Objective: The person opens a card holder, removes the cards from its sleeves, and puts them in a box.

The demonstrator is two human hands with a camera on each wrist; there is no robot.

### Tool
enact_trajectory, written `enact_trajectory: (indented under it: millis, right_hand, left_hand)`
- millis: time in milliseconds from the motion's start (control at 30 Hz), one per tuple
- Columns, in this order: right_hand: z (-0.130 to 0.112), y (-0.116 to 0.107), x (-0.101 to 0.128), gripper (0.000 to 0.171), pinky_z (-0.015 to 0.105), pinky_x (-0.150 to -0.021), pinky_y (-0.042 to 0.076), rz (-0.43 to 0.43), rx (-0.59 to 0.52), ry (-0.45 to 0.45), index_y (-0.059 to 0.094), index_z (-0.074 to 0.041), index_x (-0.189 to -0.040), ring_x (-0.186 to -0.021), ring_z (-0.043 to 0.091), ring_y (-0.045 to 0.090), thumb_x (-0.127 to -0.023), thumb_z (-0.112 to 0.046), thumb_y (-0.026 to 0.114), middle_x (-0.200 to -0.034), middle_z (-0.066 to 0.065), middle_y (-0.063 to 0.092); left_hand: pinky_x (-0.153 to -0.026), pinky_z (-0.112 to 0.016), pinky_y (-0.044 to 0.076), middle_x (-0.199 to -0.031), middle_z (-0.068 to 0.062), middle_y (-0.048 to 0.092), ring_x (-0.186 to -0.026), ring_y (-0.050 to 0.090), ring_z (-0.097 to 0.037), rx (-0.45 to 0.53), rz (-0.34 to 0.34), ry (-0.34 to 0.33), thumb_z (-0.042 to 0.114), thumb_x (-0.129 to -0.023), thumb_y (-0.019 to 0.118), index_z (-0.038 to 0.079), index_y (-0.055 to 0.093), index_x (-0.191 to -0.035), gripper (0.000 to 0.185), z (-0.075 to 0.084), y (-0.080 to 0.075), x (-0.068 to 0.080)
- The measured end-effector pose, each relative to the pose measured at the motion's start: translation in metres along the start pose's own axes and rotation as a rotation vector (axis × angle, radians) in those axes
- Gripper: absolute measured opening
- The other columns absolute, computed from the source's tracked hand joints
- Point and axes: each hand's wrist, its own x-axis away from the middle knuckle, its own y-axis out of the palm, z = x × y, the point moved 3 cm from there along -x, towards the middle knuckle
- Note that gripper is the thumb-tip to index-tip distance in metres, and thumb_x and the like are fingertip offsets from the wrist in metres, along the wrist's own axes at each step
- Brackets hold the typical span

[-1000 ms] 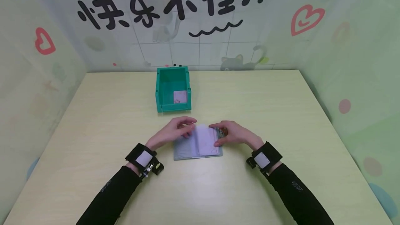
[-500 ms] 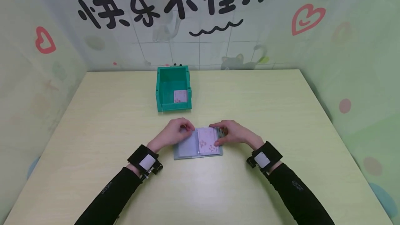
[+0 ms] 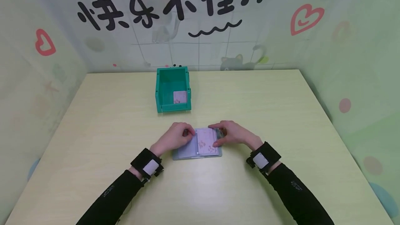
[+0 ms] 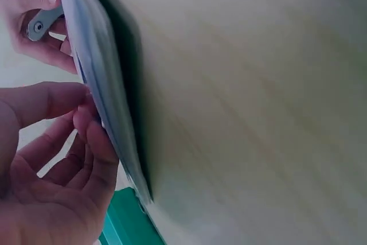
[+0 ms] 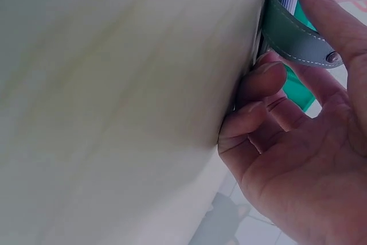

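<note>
Smooth matt pale wood-look table [image 3: 281, 121], glossy green plastic bin [image 3: 173, 107], clear shiny plastic-sleeved card album [image 3: 187, 150], grey leather-look strap [image 5: 298, 41]

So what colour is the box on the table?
Green: the box shows best in the head view, beyond both hands.

Pale yellow-green tabletop [image 3: 281, 114]. Teal-green bin [image 3: 173, 89] containing a white card [image 3: 180, 97] with pink markings. Grey-blue card album [image 3: 198, 144], its open page white with small pink floral motifs; grey strap [image 5: 298, 38] with pale stitching and a metal snap. Black sleeves [image 3: 297, 197]; black wristbands [image 3: 264, 158] bearing white patches. Wall [image 3: 200, 20] with black characters and red hearts.
</note>
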Motion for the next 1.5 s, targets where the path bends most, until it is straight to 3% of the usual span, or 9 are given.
enact_trajectory:
  millis: [133, 267, 600, 800, 1067, 1200, 1333, 1400, 1500]
  right_hand:
    - [-0.001, 0.000, -0.002, 0.072, 0.026, -0.073, 0.035, -0.005, 0.029, -0.002, 0.055, -0.010, -0.144, -0.089, 0.017, 0.048, -0.081, -0.031, 0.085, -0.097, 0.004, 0.055]
    - [-0.003, -0.001, -0.005, 0.074, 0.026, -0.071, 0.034, -0.021, 0.051, 0.001, 0.054, -0.011, -0.145, -0.087, 0.017, 0.047, -0.081, -0.032, 0.085, -0.094, 0.003, 0.052]
    - [-0.005, -0.003, -0.008, 0.075, 0.027, -0.070, 0.033, -0.072, 0.047, 0.034, 0.052, -0.014, -0.147, -0.086, 0.017, 0.046, -0.082, -0.032, 0.084, -0.086, 0.002, 0.045]
    - [-0.007, -0.004, -0.012, 0.075, 0.027, -0.067, 0.032, -0.093, 0.075, 0.058, 0.052, -0.017, -0.148, -0.084, 0.017, 0.046, -0.082, -0.034, 0.084, -0.081, 0.000, 0.040]
    - [-0.008, -0.004, -0.020, 0.074, 0.028, -0.070, 0.032, -0.100, 0.083, 0.126, 0.049, -0.021, -0.150, -0.094, 0.019, 0.049, -0.086, -0.040, 0.079, -0.085, 0.001, 0.041]
    - [-0.009, -0.004, -0.022, 0.075, 0.032, -0.081, 0.040, -0.105, 0.098, 0.143, 0.046, -0.021, -0.151, -0.107, 0.022, 0.052, -0.087, -0.044, 0.077, -0.113, 0.008, 0.061]
    - [-0.009, -0.006, -0.024, 0.077, 0.038, -0.093, 0.043, -0.103, 0.097, 0.161, 0.043, -0.021, -0.153, -0.119, 0.026, 0.051, -0.088, -0.045, 0.075, -0.148, 0.014, 0.054]
    - [-0.008, -0.007, -0.024, 0.078, 0.037, -0.091, 0.043, -0.102, 0.092, 0.173, 0.041, -0.021, -0.155, -0.115, 0.025, 0.052, -0.088, -0.043, 0.076, -0.141, 0.014, 0.058]
    - [-0.006, -0.008, -0.025, 0.080, 0.031, -0.078, 0.041, -0.097, 0.082, 0.183, 0.040, -0.022, -0.155, -0.097, 0.021, 0.053, -0.087, -0.041, 0.077, -0.103, 0.010, 0.060]
  left_hand:
    - [-0.070, -0.022, 0.050, -0.090, -0.007, 0.073, -0.074, 0.060, -0.013, 0.061, 0.011, -0.047, 0.015, -0.098, 0.065, 0.003, 0.075, -0.109, 0.020, 0.004, 0.001, -0.002]
    - [-0.064, -0.023, 0.056, -0.082, -0.008, 0.074, -0.064, 0.066, -0.011, 0.202, 0.002, -0.138, 0.013, -0.097, 0.066, -0.001, 0.075, -0.107, 0.020, 0.004, 0.003, -0.005]
    - [-0.065, -0.024, 0.060, -0.086, -0.013, 0.077, -0.065, 0.072, -0.010, 0.517, -0.057, -0.293, 0.011, -0.094, 0.069, -0.005, 0.074, -0.107, 0.022, -0.008, 0.007, -0.008]
    - [-0.066, -0.023, 0.059, -0.088, -0.013, 0.076, -0.066, 0.072, -0.009, 0.548, -0.097, -0.290, 0.012, -0.095, 0.069, -0.006, 0.074, -0.108, 0.023, -0.010, 0.005, -0.009]
    - [-0.065, -0.021, 0.059, -0.082, -0.008, 0.075, -0.067, 0.072, -0.008, 0.595, -0.173, -0.316, 0.010, -0.098, 0.065, -0.008, 0.071, -0.110, 0.023, -0.013, 0.004, -0.012]
    - [-0.065, -0.021, 0.059, -0.081, -0.008, 0.076, -0.067, 0.072, -0.008, 0.606, -0.186, -0.332, 0.009, -0.098, 0.063, -0.010, 0.070, -0.111, 0.024, -0.014, 0.004, -0.013]
    - [-0.065, -0.020, 0.058, -0.082, -0.009, 0.076, -0.067, 0.072, -0.007, 0.607, -0.191, -0.343, 0.008, -0.099, 0.062, -0.011, 0.068, -0.114, 0.025, -0.015, 0.003, -0.013]
    - [-0.065, -0.019, 0.058, -0.083, -0.009, 0.076, -0.067, 0.072, -0.007, 0.608, -0.191, -0.353, 0.008, -0.099, 0.061, -0.011, 0.067, -0.115, 0.026, -0.015, 0.002, -0.012]
    - [-0.066, -0.019, 0.058, -0.082, -0.008, 0.075, -0.067, 0.071, -0.007, 0.599, -0.164, -0.361, 0.008, -0.099, 0.061, -0.011, 0.067, -0.115, 0.026, -0.016, 0.001, -0.012]
